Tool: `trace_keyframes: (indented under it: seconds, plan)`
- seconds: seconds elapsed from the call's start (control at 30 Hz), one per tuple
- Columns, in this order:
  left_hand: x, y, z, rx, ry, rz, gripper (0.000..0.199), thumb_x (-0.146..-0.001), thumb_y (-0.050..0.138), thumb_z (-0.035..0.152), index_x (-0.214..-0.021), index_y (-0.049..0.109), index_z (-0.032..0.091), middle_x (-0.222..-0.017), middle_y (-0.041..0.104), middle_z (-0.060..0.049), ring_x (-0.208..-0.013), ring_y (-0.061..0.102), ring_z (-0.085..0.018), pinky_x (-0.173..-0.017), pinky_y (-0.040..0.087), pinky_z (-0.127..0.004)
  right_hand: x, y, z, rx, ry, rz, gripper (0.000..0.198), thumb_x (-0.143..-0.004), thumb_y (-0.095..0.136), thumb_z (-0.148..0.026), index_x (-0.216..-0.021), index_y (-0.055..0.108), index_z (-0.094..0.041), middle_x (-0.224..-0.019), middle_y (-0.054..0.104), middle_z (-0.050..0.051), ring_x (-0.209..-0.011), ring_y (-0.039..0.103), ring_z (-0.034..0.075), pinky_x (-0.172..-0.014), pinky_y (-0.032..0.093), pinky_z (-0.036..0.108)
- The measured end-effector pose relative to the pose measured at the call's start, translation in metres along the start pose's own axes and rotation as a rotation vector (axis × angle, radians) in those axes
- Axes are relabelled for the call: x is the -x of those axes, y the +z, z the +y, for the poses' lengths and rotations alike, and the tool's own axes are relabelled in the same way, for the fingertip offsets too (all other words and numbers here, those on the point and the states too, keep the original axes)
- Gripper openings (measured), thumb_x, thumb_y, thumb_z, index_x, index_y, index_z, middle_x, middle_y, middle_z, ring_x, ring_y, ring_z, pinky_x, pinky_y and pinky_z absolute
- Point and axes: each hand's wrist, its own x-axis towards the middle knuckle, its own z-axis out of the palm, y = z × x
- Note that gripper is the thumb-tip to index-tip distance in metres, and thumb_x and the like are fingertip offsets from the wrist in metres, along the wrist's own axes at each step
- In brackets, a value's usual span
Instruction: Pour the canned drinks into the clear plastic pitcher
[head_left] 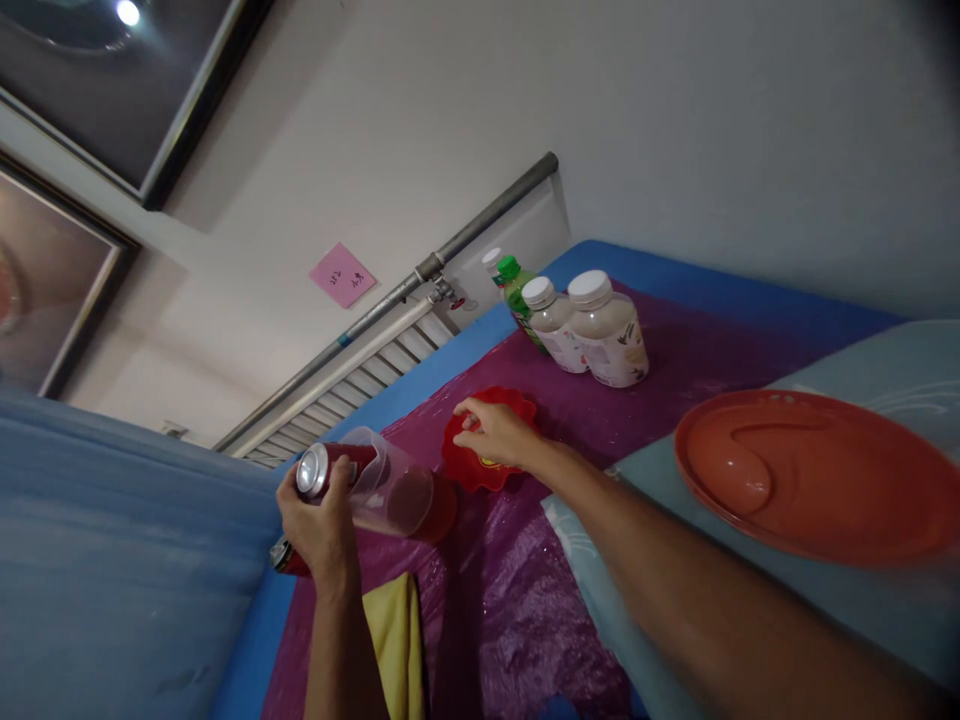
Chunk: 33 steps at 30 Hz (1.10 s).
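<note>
My left hand (322,520) is wrapped round a red can (352,462) with a silver top. The can is at the mouth of a clear plastic pitcher (394,490); whether it touches the rim I cannot tell. Partly hidden behind that hand is a second can (285,557). Over a red scalloped dish (459,462) hovers my right hand (495,432), its thumb and forefinger apart and the other fingers curled. I see nothing held in it. A yellow cloth (397,640) lies beside my left forearm.
Two white-capped bottles (609,345) and a green-capped bottle (517,290) stand near the wall, with another white-capped one behind. An orange oval tray (840,480) lies to the right. A radiator (352,395) and a pipe (495,210) run along the wall beyond the purple-covered table (517,580).
</note>
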Motion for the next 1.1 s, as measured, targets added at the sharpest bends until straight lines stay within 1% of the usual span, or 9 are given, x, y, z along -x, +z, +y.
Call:
trace_keyframes:
  seconds: [0.17, 0.43, 0.53, 0.6, 0.7, 0.83, 0.97, 1.03, 1.1]
  plan:
    - [0.001, 0.0, 0.001, 0.002, 0.005, -0.009, 0.069, -0.062, 0.074, 0.056, -0.117, 0.061, 0.017, -0.11, 0.064, -0.01, -0.103, 0.061, -0.029, -0.097, 0.046, -0.044, 0.0, 0.0, 0.0, 0.018, -0.004, 0.0, 0.036, -0.077, 0.071, -0.021, -0.113, 0.065, -0.022, -0.097, 0.072, 0.004, -0.087, 0.067, 0.019, -0.076, 0.049, 0.026]
    - [-0.002, 0.002, -0.003, 0.021, -0.003, 0.013, 0.069, -0.06, 0.076, 0.056, -0.115, 0.062, 0.019, -0.111, 0.064, -0.009, -0.109, 0.06, -0.032, -0.103, 0.042, -0.049, 0.001, -0.001, -0.001, 0.039, -0.002, -0.003, 0.036, -0.077, 0.071, -0.019, -0.113, 0.065, -0.021, -0.098, 0.072, 0.005, -0.088, 0.067, 0.019, -0.077, 0.048, 0.026]
    - [-0.002, 0.002, -0.005, 0.08, -0.031, 0.025, 0.07, -0.058, 0.079, 0.054, -0.116, 0.062, 0.018, -0.112, 0.065, -0.009, -0.109, 0.061, -0.031, -0.103, 0.044, -0.048, 0.001, -0.002, -0.002, 0.041, -0.002, 0.0, 0.037, -0.077, 0.071, -0.019, -0.114, 0.065, -0.021, -0.098, 0.072, 0.006, -0.086, 0.067, 0.02, -0.074, 0.049, 0.027]
    - [-0.001, 0.0, -0.006, 0.154, -0.061, 0.035, 0.074, -0.06, 0.078, 0.054, -0.121, 0.059, 0.017, -0.115, 0.064, -0.009, -0.109, 0.062, -0.029, -0.101, 0.047, -0.046, 0.0, -0.002, -0.002, 0.045, 0.0, 0.001, 0.037, -0.077, 0.071, -0.019, -0.114, 0.065, -0.021, -0.098, 0.072, 0.005, -0.085, 0.067, 0.02, -0.073, 0.049, 0.027]
    - [0.0, -0.011, -0.007, 0.276, -0.103, 0.045, 0.073, -0.067, 0.074, 0.053, -0.127, 0.055, 0.015, -0.115, 0.064, -0.008, -0.106, 0.064, -0.025, -0.097, 0.05, -0.041, 0.0, -0.003, -0.003, 0.057, -0.001, -0.001, 0.037, -0.078, 0.07, -0.019, -0.114, 0.065, -0.021, -0.098, 0.073, 0.005, -0.086, 0.068, 0.02, -0.074, 0.049, 0.027]
    - [-0.003, -0.031, -0.008, 0.439, -0.184, 0.054, 0.063, -0.064, 0.078, 0.044, -0.118, 0.061, 0.017, -0.102, 0.065, -0.003, -0.093, 0.064, -0.02, -0.093, 0.05, -0.038, -0.001, -0.002, -0.004, 0.079, 0.001, -0.009, 0.037, -0.079, 0.07, -0.019, -0.115, 0.065, -0.02, -0.1, 0.073, 0.007, -0.09, 0.068, 0.02, -0.078, 0.049, 0.028]
    - [-0.006, -0.05, -0.014, 0.418, -0.204, -0.016, 0.049, -0.068, 0.073, 0.041, -0.109, 0.064, 0.017, -0.094, 0.063, -0.001, -0.083, 0.062, -0.018, -0.084, 0.051, -0.035, -0.001, -0.002, -0.003, 0.094, -0.005, -0.012, 0.037, -0.079, 0.07, -0.018, -0.116, 0.064, -0.018, -0.103, 0.073, 0.007, -0.093, 0.068, 0.02, -0.081, 0.049, 0.027]
    - [-0.008, -0.058, -0.019, 0.402, -0.191, -0.027, 0.051, -0.068, 0.071, 0.041, -0.112, 0.063, 0.017, -0.095, 0.063, -0.001, -0.084, 0.061, -0.018, -0.082, 0.051, -0.033, -0.001, -0.001, -0.001, 0.099, -0.009, -0.012, 0.037, -0.08, 0.069, -0.019, -0.116, 0.064, -0.019, -0.103, 0.073, 0.006, -0.094, 0.068, 0.018, -0.082, 0.05, 0.025]
    - [-0.011, -0.066, -0.026, 0.353, -0.184, -0.033, 0.06, -0.066, 0.072, 0.042, -0.12, 0.06, 0.018, -0.095, 0.064, -0.001, -0.085, 0.061, -0.018, -0.082, 0.049, -0.033, -0.002, 0.0, 0.0, 0.105, -0.012, -0.013, 0.036, -0.08, 0.069, -0.019, -0.116, 0.064, -0.02, -0.103, 0.073, 0.005, -0.094, 0.068, 0.018, -0.081, 0.05, 0.024]
